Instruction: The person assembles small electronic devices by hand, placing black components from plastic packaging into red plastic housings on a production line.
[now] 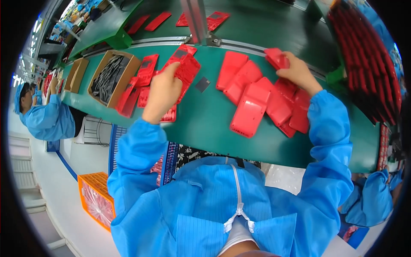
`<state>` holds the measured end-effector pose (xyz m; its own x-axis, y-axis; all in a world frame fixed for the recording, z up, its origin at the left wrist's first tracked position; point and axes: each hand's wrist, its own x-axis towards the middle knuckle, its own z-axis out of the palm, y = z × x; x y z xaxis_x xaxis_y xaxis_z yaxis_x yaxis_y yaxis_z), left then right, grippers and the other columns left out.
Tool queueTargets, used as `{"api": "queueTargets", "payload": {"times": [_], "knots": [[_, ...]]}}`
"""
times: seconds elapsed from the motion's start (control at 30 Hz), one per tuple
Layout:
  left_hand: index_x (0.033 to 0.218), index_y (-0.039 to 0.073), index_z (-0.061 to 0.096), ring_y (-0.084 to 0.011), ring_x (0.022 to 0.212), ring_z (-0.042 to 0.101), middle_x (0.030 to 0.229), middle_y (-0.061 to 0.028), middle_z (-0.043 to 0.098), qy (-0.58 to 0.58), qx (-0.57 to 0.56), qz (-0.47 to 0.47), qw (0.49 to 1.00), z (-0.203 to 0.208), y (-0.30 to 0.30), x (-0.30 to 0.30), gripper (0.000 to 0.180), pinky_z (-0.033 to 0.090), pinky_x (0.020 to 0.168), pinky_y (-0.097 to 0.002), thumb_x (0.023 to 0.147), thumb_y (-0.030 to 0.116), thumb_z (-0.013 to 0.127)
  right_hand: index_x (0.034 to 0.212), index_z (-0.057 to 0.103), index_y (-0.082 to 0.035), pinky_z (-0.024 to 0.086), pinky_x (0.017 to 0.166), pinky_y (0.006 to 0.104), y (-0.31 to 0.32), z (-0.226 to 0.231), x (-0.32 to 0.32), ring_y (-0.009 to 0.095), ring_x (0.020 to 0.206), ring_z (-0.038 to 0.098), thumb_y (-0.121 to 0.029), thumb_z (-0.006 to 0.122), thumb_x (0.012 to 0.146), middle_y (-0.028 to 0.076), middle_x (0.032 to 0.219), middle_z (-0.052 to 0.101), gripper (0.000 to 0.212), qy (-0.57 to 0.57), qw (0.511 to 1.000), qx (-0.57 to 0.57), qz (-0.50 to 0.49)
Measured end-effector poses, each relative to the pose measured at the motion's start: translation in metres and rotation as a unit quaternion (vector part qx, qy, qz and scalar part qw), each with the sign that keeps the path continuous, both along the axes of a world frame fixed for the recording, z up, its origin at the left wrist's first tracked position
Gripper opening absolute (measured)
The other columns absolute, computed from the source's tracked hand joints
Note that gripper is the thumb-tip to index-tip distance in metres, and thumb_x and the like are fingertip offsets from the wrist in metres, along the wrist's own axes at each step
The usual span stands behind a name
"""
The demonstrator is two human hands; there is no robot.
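Observation:
My left hand [164, 91] grips a red plastic casing [188, 70] with its fingers closed. Several more red casings with dark windows [147, 68] lie beneath and beside that hand, some overlapping. At the right, my right hand [298, 73] pinches the edge of a red plastic shell [276, 58] at the far side of a loose pile. In that pile, several smooth red shells [251, 109] lie fanned over one another. Between the two groups a small dark rectangular piece [202, 84] rests flat on the green table [197, 128].
A cardboard box [136, 64] of thin dark strips stands at the left, with a smaller carton [77, 75] past it. A metal post [195, 21] rises at the far edge. Stacked red parts [364, 64] tower at the right. A co-worker [47, 113] sits far left.

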<state>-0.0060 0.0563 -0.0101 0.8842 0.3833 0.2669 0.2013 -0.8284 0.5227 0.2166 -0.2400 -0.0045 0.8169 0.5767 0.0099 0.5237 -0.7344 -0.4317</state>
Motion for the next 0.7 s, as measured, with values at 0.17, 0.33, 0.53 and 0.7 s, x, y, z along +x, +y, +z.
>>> {"api": "queueTargets", "payload": {"times": [0.17,0.33,0.53,0.7], "knots": [[0.112,-0.006,0.051,-0.0169,0.078,0.06,0.091,-0.0125,0.062,-0.084,-0.368,-0.125,0.917,0.04,-0.01,0.118,0.034,0.048,0.068,-0.0277,0.079,-0.002,0.045,0.116,0.048,0.001,0.045,0.065,0.0279,0.01,0.012,0.073,0.018,0.076,0.057,-0.038,0.064,0.072,0.011,0.092,0.058,0.061,0.146,0.947,0.266,-0.101],[0.113,-0.007,0.051,-0.0254,0.082,0.062,0.095,-0.017,0.062,-0.023,-0.448,-0.054,0.892,-0.006,-0.018,0.268,0.037,0.049,0.071,-0.0332,0.077,0.004,0.047,0.102,0.054,0.0,0.048,0.058,0.033,0.044,-0.003,0.132,0.021,0.068,0.056,-0.023,0.055,0.078,0.011,0.082,0.056,0.034,0.266,0.887,0.316,-0.206],[0.119,-0.001,0.048,-0.041,0.106,0.05,0.116,-0.0236,0.052,0.025,-0.003,0.018,1.0,-0.034,-0.031,0.308,0.046,0.042,0.09,-0.0436,0.076,0.016,0.055,0.096,0.063,0.001,0.049,0.077,0.0382,-0.002,-0.03,0.197,0.037,0.089,0.061,-0.008,0.053,0.072,0.022,0.093,0.063,0.027,-0.059,0.943,0.194,-0.263],[0.128,0.014,0.044,-0.0363,0.125,0.031,0.134,-0.0192,0.036,0.092,0.188,-0.302,0.93,-0.042,-0.072,0.295,0.06,0.026,0.097,-0.057,0.081,0.05,0.051,0.106,0.06,-0.004,0.048,0.08,0.0393,-0.029,-0.032,0.194,0.036,0.095,0.057,-0.011,0.051,0.076,0.018,0.104,0.06,0.032,-0.225,0.948,0.044,-0.221]]}}
